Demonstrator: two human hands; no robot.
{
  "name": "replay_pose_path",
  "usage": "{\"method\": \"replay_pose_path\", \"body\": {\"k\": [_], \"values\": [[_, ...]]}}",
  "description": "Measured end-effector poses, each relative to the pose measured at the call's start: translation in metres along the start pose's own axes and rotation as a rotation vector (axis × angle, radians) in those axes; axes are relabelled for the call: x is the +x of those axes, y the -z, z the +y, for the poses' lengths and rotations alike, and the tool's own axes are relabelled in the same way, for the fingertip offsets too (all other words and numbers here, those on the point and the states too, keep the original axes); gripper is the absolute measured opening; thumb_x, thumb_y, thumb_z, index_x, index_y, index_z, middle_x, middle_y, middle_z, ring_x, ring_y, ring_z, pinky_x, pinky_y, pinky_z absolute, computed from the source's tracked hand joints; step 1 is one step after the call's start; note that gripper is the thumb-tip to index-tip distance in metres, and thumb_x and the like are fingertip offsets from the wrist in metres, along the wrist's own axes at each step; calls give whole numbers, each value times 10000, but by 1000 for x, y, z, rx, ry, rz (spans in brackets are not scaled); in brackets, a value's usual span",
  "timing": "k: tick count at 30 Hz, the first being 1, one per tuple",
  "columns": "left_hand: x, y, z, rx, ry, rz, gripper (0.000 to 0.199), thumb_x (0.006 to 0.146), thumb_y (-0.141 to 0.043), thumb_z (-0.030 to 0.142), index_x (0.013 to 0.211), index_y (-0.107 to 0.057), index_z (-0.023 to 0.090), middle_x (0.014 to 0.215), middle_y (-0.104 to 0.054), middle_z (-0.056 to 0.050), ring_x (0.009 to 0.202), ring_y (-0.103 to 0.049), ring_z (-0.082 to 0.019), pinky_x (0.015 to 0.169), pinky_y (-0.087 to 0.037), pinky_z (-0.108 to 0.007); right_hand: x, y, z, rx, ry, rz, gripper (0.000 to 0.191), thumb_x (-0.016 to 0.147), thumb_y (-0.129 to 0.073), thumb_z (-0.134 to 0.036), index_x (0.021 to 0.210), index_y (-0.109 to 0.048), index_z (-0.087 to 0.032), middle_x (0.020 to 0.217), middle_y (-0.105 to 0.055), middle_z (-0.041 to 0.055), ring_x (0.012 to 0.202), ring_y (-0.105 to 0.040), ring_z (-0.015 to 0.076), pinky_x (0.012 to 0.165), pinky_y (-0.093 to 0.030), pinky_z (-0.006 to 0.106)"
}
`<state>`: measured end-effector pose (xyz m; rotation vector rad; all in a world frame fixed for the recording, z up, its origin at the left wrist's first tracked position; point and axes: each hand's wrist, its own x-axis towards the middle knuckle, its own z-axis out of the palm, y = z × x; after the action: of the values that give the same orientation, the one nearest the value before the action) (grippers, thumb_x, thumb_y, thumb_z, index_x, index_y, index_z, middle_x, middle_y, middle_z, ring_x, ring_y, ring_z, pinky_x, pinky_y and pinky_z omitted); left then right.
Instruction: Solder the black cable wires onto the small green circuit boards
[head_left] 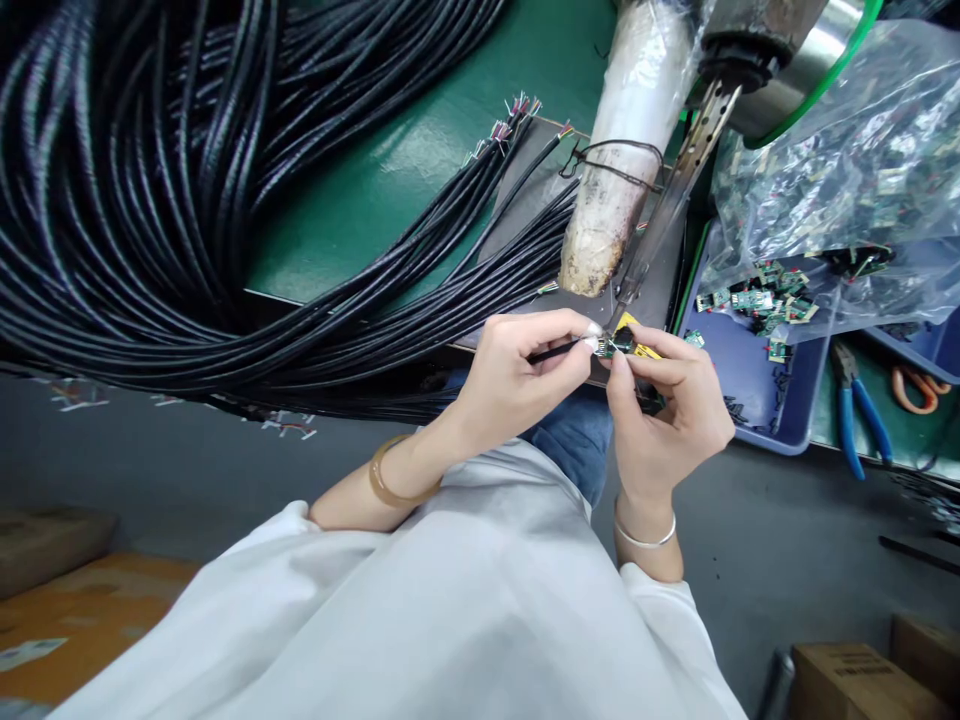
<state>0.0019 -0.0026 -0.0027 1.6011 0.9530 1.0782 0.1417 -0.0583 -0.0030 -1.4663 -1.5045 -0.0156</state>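
Note:
My left hand (525, 370) pinches the end of a black cable (553, 352) between thumb and fingertips. Touching that end is a small green circuit board (604, 347), which my right hand (667, 405) grips between thumb and fingers. Thin wires show between the fingertips, too small to follow. Directly above them the tip of a soldering iron (637, 265) points down close to the board. A yellow piece (643, 350) lies behind my right fingers. Beside the iron hangs a whitish, stained tube (619, 150) with a wire tied round it.
Bundled black cables (300, 350) cover the left of the green table (322, 235). At right are a blue tray (799, 425) with circuit boards (780, 300), a plastic bag (847, 180), blue-handled pliers (855, 410), orange-handled scissors (915, 390) and a metal spool (795, 90).

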Motion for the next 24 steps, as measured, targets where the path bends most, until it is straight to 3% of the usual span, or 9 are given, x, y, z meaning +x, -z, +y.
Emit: {"method": "replay_pose_path", "body": {"k": [5, 10, 17, 21, 24], "values": [[-1, 3, 1, 71, -69, -11, 117, 864, -623, 163, 863, -737, 133, 657, -635, 1, 531, -473, -71, 515, -381, -194, 2, 2, -5, -55, 31, -2, 144, 826, -732, -123, 866, -654, -237, 1023, -765, 23, 925, -749, 184, 798, -645, 362], [-1, 4, 3, -12, 28, -33, 109, 868, -637, 208, 855, -723, 143, 696, -669, -14, 597, -562, -99, 563, -442, -201, -3, 7, -9, -102, 75, -12, 149, 836, -713, -142, 861, -610, -246, 1080, -770, 34, 952, -759, 198, 807, -647, 351], [-3, 4, 4, -68, 129, -84, 109, 850, -661, 233, 783, -697, 155, 656, -649, -11, 575, -556, -104, 529, -432, -203, -7, 8, -7, -106, 80, -97, 139, 854, -693, -129, 884, -607, -234, 1106, -766, 47, 984, -752, 178, 846, -634, 306], [-4, 6, 6, -163, 207, -151, 64, 809, -681, 206, 791, -679, 145, 639, -605, -1, 554, -511, -87, 502, -400, -189, -7, 19, -8, 17, -28, -127, 111, 866, -681, -130, 895, -632, -225, 1018, -769, 33, 945, -757, 183, 800, -634, 321], [-4, 17, 6, -324, 365, -353, 68, 765, -681, 178, 805, -657, 130, 579, -537, 30, 495, -421, -60, 454, -328, -170, -11, 44, -10, 112, -196, -140, 46, 922, -619, -243, 885, -644, -228, 750, -712, 0, 792, -757, 215, 632, -609, 343]]}}
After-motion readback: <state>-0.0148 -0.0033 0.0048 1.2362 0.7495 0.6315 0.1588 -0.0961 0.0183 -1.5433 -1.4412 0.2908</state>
